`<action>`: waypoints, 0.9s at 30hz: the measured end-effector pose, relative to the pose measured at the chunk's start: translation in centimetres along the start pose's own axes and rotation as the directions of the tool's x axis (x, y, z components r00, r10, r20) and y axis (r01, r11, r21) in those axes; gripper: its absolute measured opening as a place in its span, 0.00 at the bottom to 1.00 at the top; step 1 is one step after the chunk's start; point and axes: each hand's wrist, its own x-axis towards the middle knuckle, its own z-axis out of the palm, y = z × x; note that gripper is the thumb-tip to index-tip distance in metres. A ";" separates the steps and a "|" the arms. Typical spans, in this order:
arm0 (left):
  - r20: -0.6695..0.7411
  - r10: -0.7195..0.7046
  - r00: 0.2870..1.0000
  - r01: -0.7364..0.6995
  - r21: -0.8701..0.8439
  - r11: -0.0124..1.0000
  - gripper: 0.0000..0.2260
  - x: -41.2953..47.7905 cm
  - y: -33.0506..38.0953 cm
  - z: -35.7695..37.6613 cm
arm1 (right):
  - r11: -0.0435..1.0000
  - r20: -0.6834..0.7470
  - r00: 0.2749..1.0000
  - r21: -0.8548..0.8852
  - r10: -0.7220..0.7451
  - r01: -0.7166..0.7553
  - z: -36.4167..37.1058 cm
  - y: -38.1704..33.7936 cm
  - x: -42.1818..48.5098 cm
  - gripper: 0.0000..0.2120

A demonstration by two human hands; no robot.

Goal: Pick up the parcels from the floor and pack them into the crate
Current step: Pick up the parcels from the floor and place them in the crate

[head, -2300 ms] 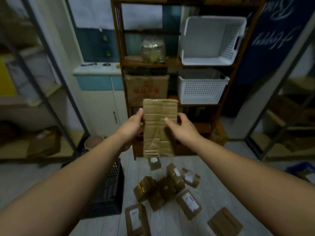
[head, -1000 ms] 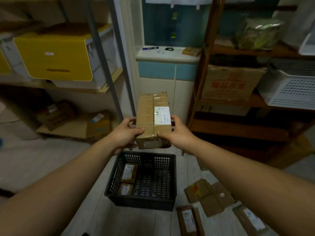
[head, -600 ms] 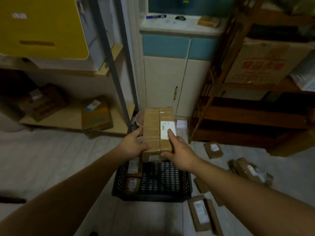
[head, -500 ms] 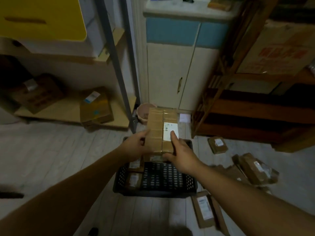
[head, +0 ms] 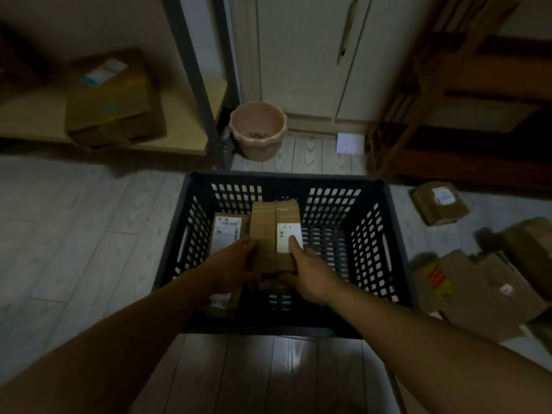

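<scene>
A black perforated crate [head: 397, 249] stands on the floor in front of me. Inside it, I hold a brown taped cardboard parcel [head: 268, 228] with a white label between both hands. My left hand [head: 233, 264] grips its left side and my right hand [head: 307, 270] its right side, thumb on the label. Another labelled parcel [head: 227, 231] lies in the crate's left part, with a further one partly hidden under my left wrist. Loose parcels lie on the floor to the right: one small one [head: 439, 203] and a pile [head: 478, 282].
A pink bucket [head: 258, 130] stands behind the crate beside a grey rack post [head: 194, 79]. A cardboard box [head: 110, 97] sits on the low shelf at left. A wooden shelf unit [head: 463, 94] stands at right, a white cabinet [head: 301, 55] behind.
My hands have lowered the parcel from above the crate down into it. My head has tilted down and come closer, so the crate fills the middle of the view.
</scene>
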 end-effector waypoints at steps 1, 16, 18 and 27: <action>0.019 -0.004 1.000 0.003 0.035 0.999 0.37 1.5 -1.0 1.1 | 1.000 0.009 1.000 -0.017 0.002 -0.001 1.1 0.9 1.4 0.43; 0.052 0.045 0.998 -0.059 0.310 0.949 0.23 13.2 -7.8 8.6 | 0.964 0.197 0.961 -0.218 0.196 -0.152 8.4 7.5 13.5 0.43; 0.057 0.075 0.996 -0.091 0.387 0.918 0.24 13.4 -8.8 8.8 | 0.960 0.211 0.955 -0.231 0.210 -0.160 8.6 7.9 14.0 0.46; 0.037 0.070 0.997 -0.077 0.257 0.963 0.26 12.2 -8.2 7.7 | 0.962 0.192 0.946 -0.131 0.260 -0.238 7.0 6.9 13.4 0.40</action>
